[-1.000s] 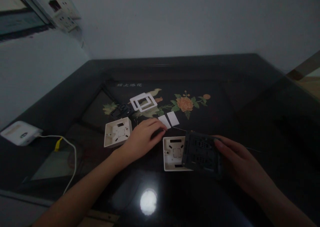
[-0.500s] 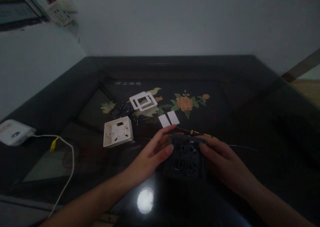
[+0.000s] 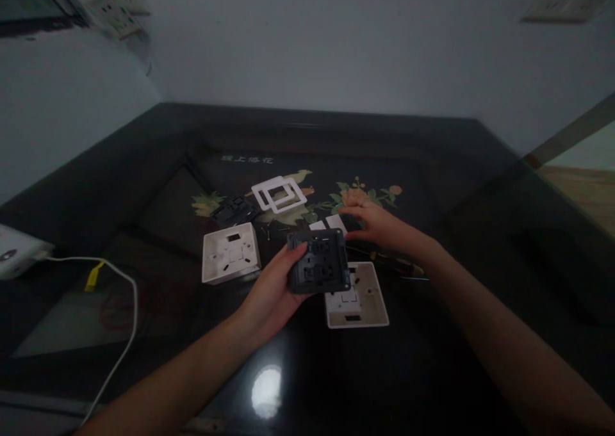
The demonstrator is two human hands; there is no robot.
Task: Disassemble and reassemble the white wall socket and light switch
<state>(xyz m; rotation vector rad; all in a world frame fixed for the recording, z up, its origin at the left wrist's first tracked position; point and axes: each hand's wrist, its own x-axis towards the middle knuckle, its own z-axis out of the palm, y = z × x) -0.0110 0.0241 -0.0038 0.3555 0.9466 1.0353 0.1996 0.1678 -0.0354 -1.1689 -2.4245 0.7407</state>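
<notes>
My left hand grips a black switch module by its left edge, thumb on the face that shows slots and clips. The module is held above a white wall box and hides part of it. My right hand reaches past the module, thumb and fingers apart, with nothing visible in it. Just left of its fingers lie two white switch covers, partly hidden by the module. Behind my right wrist shows a screwdriver, partly covered.
A second white box sits left of my left hand. Behind it lie another black module, two overlapping white frames and several small screws. A white cable runs from a white device at far left.
My right hand has let go of the black module and moved forward to beside the white covers. My left hand has shifted the module left, and a white box now shows beneath it.
</notes>
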